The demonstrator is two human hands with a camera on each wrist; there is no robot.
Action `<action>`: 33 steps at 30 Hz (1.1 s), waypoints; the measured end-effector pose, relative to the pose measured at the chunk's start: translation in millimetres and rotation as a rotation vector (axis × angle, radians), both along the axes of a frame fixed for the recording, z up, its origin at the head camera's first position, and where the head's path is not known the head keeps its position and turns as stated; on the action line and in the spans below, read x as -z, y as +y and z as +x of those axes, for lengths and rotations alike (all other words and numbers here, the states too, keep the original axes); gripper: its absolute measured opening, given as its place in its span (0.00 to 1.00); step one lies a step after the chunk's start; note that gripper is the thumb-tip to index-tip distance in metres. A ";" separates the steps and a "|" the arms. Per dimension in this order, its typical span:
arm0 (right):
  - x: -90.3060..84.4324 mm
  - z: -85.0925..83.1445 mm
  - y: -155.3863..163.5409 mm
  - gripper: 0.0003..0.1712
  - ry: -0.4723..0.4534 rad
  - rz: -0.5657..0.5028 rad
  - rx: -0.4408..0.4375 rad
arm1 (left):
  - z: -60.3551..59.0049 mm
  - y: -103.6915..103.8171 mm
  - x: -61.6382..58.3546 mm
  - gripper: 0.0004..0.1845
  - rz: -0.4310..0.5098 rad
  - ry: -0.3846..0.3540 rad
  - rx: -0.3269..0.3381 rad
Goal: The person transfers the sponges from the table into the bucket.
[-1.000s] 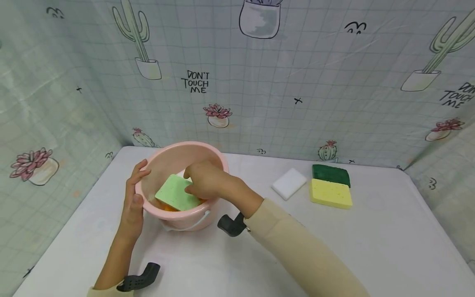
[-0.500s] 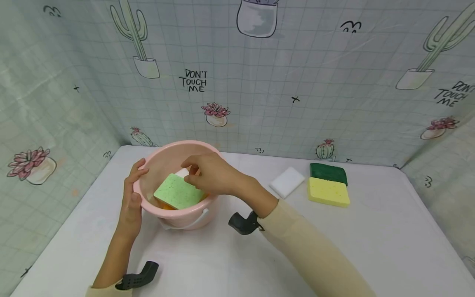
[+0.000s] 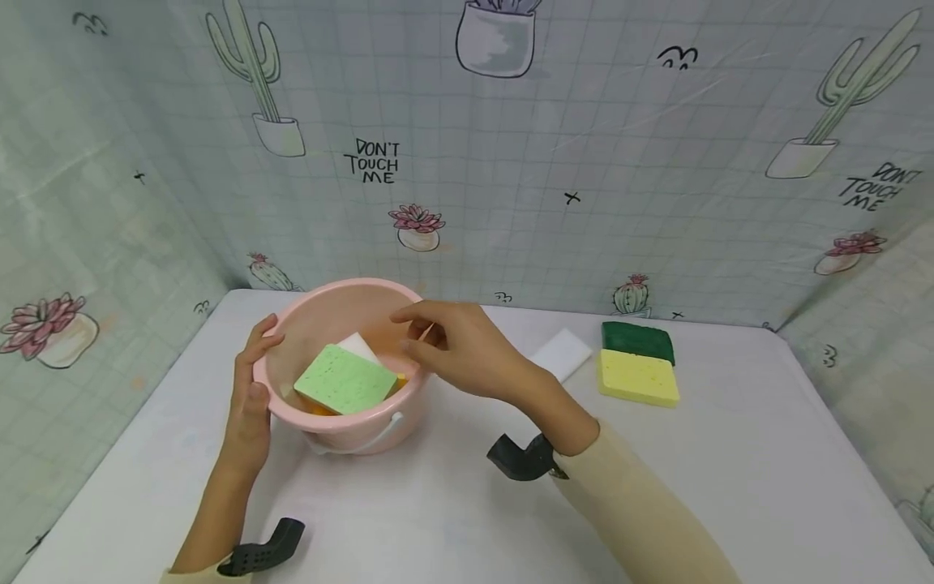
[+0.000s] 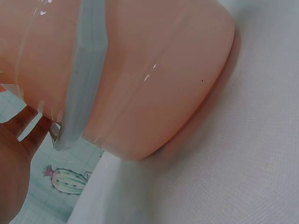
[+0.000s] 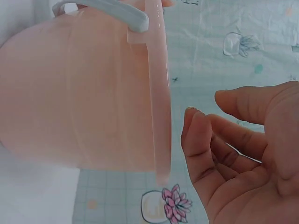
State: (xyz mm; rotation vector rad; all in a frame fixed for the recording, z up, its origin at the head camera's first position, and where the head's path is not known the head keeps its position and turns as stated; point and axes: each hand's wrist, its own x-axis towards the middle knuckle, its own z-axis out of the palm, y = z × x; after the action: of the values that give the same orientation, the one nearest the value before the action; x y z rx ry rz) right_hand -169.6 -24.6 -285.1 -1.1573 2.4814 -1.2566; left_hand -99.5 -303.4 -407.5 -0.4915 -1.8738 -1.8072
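Note:
The pink bucket stands at the left of the table, its pale handle hanging down the side. My left hand holds its left rim, with fingers against the outer wall. Inside, a light green sponge lies tilted on top, partly over a white sponge block. Orange pieces show beneath them, mostly hidden. Over the bucket's right rim hovers my right hand, fingers loosely bent. The right wrist view shows nothing between that hand's thumb and fingers.
A white sponge block lies right of the bucket, partly behind my right hand. Farther right is a yellow sponge, touching a dark green scouring pad. A printed cloth hangs along the white table's back edge.
My right hand has risen out of the bucket and moved right to its rim. The green sponge stays inside, and more of the white block beside it shows. My left hand keeps its place.

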 end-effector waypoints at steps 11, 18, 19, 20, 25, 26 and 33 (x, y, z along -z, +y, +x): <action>16.3 2.0 37.2 0.16 0.029 -0.013 0.094 | 1.6 -1.0 -1.8 0.33 0.004 -0.013 -0.006; 37.0 1.5 59.2 0.16 0.048 -0.034 0.149 | 0.9 -0.6 -2.1 0.34 -0.003 -0.013 -0.008; 40.3 1.6 61.9 0.17 0.053 -0.036 0.156 | 1.0 -0.6 -2.0 0.34 -0.004 -0.013 -0.007; 43.5 1.5 64.8 0.17 0.057 -0.041 0.166 | 1.2 -0.6 -2.1 0.34 -0.009 -0.016 -0.010; 61.1 -0.1 79.8 0.19 0.044 -0.036 0.243 | 1.3 -0.1 -1.9 0.34 -0.009 -0.013 -0.010; 65.2 -0.3 83.2 0.19 0.031 -0.036 0.262 | 1.3 0.0 -1.9 0.33 -0.008 -0.014 -0.011; 98.1 -2.3 104.1 0.20 -0.068 -0.048 0.377 | 1.5 0.4 -2.2 0.33 0.006 -0.012 -0.007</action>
State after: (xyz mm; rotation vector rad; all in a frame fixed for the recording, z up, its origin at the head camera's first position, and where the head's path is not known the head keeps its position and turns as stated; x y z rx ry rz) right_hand -171.8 79.5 -383.2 -0.6573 2.7150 -1.4199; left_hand -98.0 -303.0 -405.4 -0.4725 -1.8752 -1.8150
